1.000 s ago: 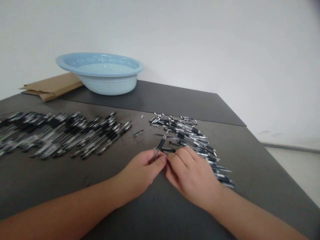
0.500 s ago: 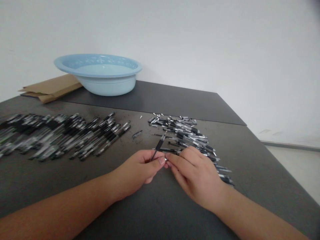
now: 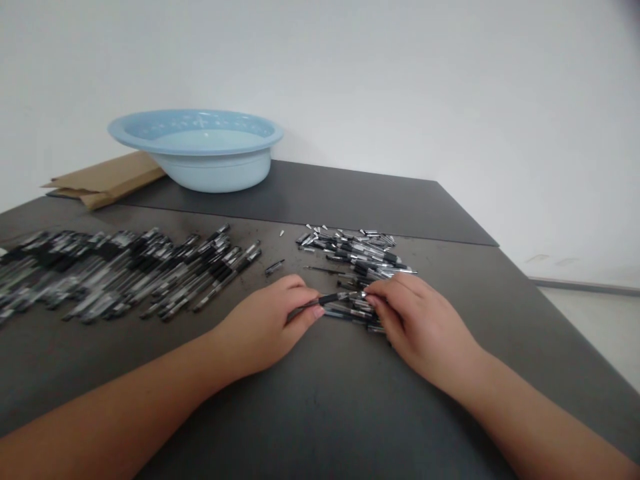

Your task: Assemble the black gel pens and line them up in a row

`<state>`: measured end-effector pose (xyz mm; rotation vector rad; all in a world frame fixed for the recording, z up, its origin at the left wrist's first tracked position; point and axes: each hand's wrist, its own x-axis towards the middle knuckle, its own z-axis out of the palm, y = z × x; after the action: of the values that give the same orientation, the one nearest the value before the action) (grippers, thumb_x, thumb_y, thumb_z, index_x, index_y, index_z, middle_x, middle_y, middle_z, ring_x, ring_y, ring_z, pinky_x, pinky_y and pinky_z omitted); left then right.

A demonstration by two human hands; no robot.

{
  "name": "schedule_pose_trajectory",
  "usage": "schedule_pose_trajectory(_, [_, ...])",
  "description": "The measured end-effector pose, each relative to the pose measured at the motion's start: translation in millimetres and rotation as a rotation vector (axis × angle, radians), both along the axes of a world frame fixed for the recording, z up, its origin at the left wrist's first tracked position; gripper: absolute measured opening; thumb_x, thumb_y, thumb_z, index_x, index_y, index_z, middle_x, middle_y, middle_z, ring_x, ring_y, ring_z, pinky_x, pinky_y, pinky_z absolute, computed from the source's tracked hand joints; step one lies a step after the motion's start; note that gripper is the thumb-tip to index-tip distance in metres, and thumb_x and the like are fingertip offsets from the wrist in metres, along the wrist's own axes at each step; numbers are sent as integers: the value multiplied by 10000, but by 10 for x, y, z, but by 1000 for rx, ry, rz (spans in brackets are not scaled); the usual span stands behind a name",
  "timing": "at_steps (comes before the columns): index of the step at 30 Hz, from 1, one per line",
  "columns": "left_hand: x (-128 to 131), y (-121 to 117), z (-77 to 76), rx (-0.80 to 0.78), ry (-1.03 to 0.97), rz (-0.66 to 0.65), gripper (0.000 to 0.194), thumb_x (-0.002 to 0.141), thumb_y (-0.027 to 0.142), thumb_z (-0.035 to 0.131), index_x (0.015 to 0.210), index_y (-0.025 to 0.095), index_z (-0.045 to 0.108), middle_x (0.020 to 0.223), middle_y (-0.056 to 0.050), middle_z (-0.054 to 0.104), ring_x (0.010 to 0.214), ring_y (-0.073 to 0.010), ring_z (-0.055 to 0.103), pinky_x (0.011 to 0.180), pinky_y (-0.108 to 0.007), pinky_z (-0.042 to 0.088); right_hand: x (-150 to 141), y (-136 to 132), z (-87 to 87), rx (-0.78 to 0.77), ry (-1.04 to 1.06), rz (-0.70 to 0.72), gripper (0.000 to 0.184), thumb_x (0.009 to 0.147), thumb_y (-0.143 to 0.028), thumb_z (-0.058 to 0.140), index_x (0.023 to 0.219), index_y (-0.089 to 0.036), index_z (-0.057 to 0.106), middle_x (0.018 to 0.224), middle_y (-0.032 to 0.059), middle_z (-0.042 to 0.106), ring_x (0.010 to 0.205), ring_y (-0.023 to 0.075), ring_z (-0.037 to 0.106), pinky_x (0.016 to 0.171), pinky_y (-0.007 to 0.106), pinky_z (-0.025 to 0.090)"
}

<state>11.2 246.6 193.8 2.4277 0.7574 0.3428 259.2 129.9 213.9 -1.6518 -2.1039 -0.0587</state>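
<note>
Between finger and thumb, my left hand pinches a gel pen with a black grip, its front end pointing right. My right hand is closed in a pinch at that front end, on a small silvery pen tip. Whether the tip touches the barrel I cannot tell. Just behind the hands lies a loose heap of pen parts: clear barrels, black grips and thin refills. Part of the heap is hidden by my right hand.
Rows of pens lie on the dark table at left. A short clear cap and small pale cones lie near the middle. Behind stand a light blue basin and a flattened brown paper bag.
The pen has swung from steep to nearly level, pointing right. My right hand has moved right and slightly up, away from my left fingers, to the pen's front end.
</note>
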Motion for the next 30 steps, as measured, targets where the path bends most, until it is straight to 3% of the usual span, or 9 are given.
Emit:
schedule_pose_trajectory(11, [3, -7, -10, -8, 81, -2, 310, 1067, 420, 499, 1192, 270, 739, 1149, -44, 658, 980, -208, 660, 853, -318, 469, -46, 8, 25, -72, -60, 10, 224, 1084, -215, 478, 1116, -200, 700, 963, 87, 699, 918, 270, 666, 826, 427, 546])
schedule_pose_trajectory(21, [-10, -29, -36, 51, 125, -19, 396, 1046, 420, 529, 1388, 315, 699, 1158, -59, 666, 914, -206, 676, 826, -314, 505, -95, 20, -9, -129, -177, 115, 214, 1059, -172, 502, 1107, -198, 710, 946, 83, 677, 899, 250, 638, 790, 381, 535])
schedule_pose_trajectory(30, [2, -31, -36, 101, 161, -74, 420, 1062, 410, 496, 1434, 313, 664, 1163, -65, 675, 916, -213, 678, 825, -317, 507, -134, 56, -78, -253, 20, 145, 189, 1068, -182, 482, 1074, -181, 671, 966, 71, 673, 928, 241, 650, 851, 405, 537])
